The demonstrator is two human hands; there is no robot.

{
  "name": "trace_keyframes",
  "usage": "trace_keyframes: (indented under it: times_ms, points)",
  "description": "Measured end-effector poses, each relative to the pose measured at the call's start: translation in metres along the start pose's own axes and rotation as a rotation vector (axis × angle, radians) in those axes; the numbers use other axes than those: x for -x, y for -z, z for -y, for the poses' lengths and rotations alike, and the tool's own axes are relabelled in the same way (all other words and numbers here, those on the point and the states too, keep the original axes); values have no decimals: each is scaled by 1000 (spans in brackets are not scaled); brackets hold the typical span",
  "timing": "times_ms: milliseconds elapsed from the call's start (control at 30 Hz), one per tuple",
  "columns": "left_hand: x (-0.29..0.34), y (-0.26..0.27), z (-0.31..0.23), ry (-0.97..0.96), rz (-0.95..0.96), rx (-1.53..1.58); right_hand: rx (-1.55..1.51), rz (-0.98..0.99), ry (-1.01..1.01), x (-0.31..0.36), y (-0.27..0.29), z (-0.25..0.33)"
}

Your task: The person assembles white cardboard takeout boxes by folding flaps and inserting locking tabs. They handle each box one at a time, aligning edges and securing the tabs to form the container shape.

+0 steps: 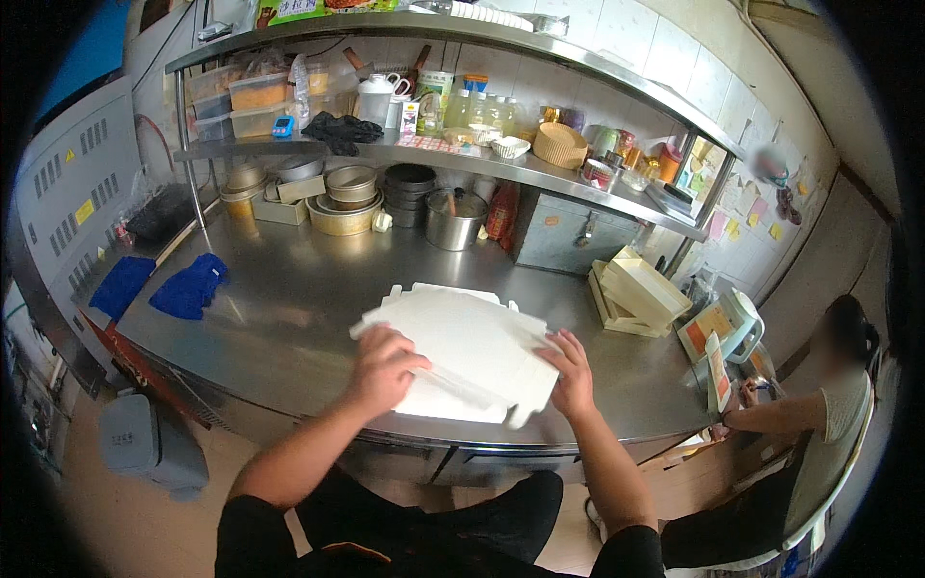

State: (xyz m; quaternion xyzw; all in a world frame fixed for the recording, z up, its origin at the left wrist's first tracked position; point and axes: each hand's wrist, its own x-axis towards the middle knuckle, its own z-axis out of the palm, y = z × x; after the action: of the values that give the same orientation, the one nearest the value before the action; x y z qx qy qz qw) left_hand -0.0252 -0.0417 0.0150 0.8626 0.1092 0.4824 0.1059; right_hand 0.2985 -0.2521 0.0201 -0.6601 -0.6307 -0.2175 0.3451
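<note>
A flat white cardboard box blank [462,332] with notched, tabbed edges is between my hands above the steel counter. It looks slightly tilted, and its near edge is folded or curled up. My left hand [383,368] is closed on its left near side, thumb pointing inward. At the right edge, my right hand [570,370] grips it with the fingers bent over the rim. Underneath, another white cardboard sheet [448,405] lies on the counter, mostly covered by the upper one. How many sheets are stacked there I cannot tell.
Blue cloths [190,287] lie on the steel counter [289,337] at the left. Baking tins [352,185], a lidded pot [456,220] and a grey metal box [568,234] stand at the back. Cream trays [641,292] are stacked right. A seated person [819,424] works at the right end.
</note>
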Motion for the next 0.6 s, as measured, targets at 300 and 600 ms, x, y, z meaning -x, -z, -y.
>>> trace_keyframes:
  times_ms: [300,600]
  points:
    - [-11,26,-29,117,438,116,-6,304,125,37,-12,86]
    - [36,-12,-27,136,571,-30,-270,449,-226,27,-44,105]
